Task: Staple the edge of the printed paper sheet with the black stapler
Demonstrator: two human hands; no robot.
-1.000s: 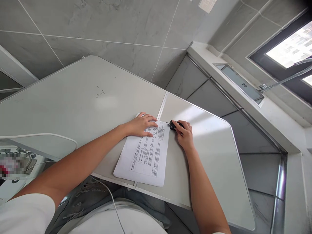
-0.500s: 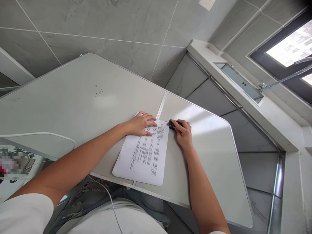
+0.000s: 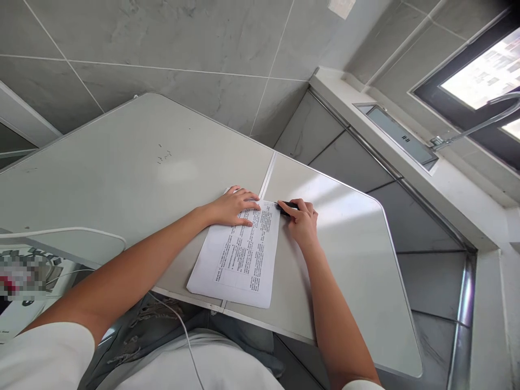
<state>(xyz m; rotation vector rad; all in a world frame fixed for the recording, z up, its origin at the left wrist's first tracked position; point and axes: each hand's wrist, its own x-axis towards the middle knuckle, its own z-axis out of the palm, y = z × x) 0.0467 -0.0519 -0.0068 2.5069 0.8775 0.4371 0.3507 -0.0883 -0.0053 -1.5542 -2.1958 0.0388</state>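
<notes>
The pale table (image 3: 203,141) is the largest thing, and a seam (image 3: 268,176) crosses it. Over this seam, near the closer edge, lies the printed paper (image 3: 239,260). The left hand (image 3: 234,209) rests on its upper part — flat, with fingers spread, gripping nothing. The right hand (image 3: 304,221) is closed around the black stapler (image 3: 291,205), which is at the paper's upper right corner — whether it bites the paper, I cannot tell.
</notes>
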